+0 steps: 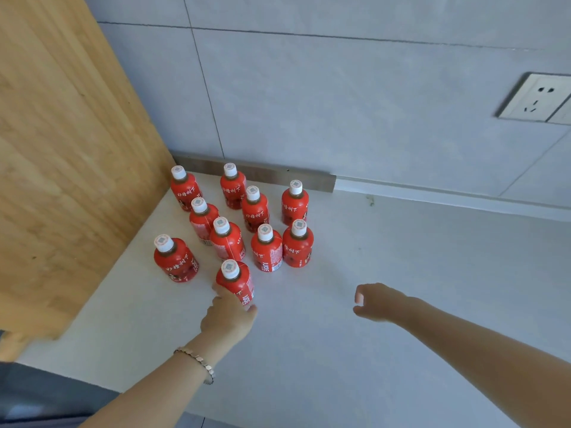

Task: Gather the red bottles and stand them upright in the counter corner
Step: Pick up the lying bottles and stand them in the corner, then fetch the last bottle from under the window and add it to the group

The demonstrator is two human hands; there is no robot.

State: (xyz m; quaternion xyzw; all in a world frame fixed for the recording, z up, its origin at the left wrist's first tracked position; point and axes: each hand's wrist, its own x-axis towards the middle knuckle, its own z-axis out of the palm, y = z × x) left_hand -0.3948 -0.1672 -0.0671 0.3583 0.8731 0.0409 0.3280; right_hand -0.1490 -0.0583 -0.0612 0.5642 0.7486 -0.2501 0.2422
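Observation:
Several red bottles with white caps stand upright in the counter corner, from the back one (184, 188) by the wooden panel to the right-hand one (298, 245). My left hand (230, 315) grips the nearest red bottle (236, 281) around its lower body; it stands upright on the white counter (340, 350). Another bottle (175, 257) stands alone to its left. My right hand (375, 302) hovers over the counter to the right of the group, fingers loosely curled, holding nothing.
A wooden panel (61, 165) walls the left side of the corner. A grey tiled wall (340, 103) rises behind, with a brown trim strip (278, 177) at its base and a white power socket (536, 98) at upper right.

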